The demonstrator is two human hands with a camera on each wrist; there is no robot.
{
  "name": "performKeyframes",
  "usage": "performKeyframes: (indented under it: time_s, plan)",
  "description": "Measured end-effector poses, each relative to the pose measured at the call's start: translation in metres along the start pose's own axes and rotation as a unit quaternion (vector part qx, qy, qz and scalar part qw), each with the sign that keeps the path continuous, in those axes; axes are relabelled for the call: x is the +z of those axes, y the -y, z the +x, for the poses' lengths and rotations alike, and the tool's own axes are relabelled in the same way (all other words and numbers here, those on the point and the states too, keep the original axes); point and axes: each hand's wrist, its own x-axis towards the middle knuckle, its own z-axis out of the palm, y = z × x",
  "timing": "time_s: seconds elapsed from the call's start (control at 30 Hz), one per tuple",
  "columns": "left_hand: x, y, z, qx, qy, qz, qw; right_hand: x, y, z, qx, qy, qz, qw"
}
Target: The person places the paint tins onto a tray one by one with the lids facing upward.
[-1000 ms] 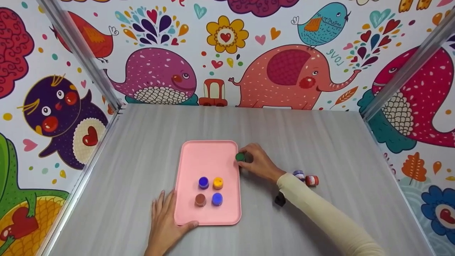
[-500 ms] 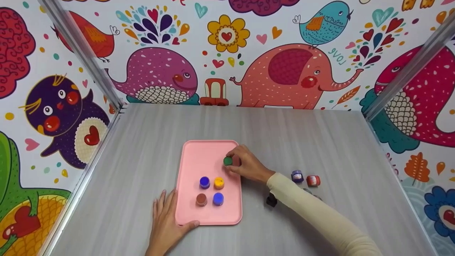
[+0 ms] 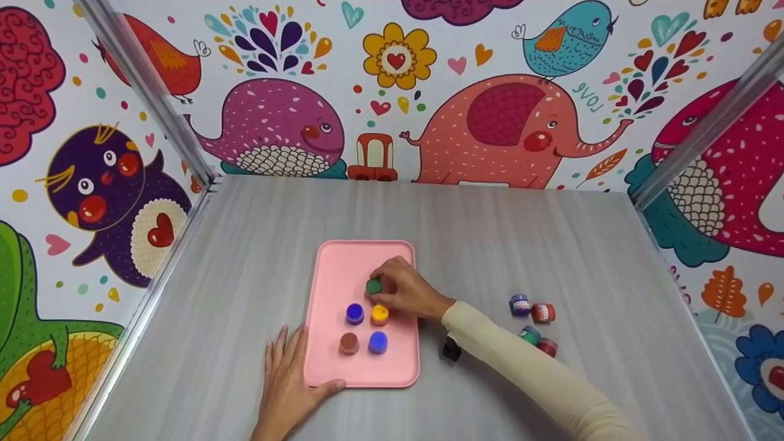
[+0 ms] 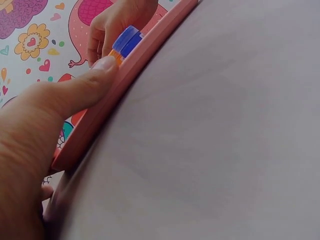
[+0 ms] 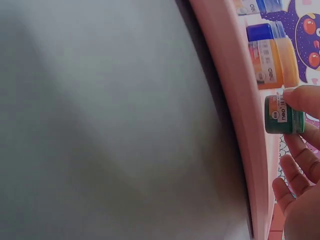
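Note:
My right hand (image 3: 411,289) pinches a small green paint jar (image 3: 373,286) between thumb and fingers over the pink tray (image 3: 337,263). In the right wrist view the green jar (image 5: 274,116) has a label and is close to the tray; whether it touches the bottom I cannot tell. Below it on the tray stand a dark blue-capped jar (image 3: 354,313), a yellow jar (image 3: 380,315), a brown jar (image 3: 349,343) and a lighter blue-capped jar (image 3: 378,342). My left hand (image 3: 288,383) rests at the tray's near left corner, fingers straight along its side, thumb on the near rim.
To the right on the grey table (image 3: 490,245) lie more paint jars: a purple one (image 3: 520,304), a red one (image 3: 543,312), a teal one (image 3: 530,335) and a dark red one (image 3: 547,347), beside my right sleeve (image 3: 527,364). Patterned walls border the table.
My right hand has carried the green jar leftward from the tray's right edge to above the dark blue-capped and yellow jars. My left hand stays at the tray corner.

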Motion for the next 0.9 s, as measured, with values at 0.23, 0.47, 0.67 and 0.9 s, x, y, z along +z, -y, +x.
performKeyframes:
  time_s: [0.23,0.47,0.67,0.9]
  plan:
    - [0.002,0.004,0.0,0.025,-0.021,-0.006,0.9994,0.009,0.003,0.008,-0.017,-0.003,-0.004,0.9998]
    - [0.001,0.005,-0.001,0.016,-0.012,-0.006,0.9998,0.015,0.008,0.015,0.003,0.021,0.007,0.9998]
    - [0.0,0.003,0.0,0.012,-0.006,-0.008,0.9999,0.014,0.009,0.015,0.013,0.026,0.013,0.9995]
    - [0.001,0.005,0.0,0.018,-0.013,-0.008,0.9997,-0.001,0.003,0.005,0.006,0.024,0.016,0.9996]
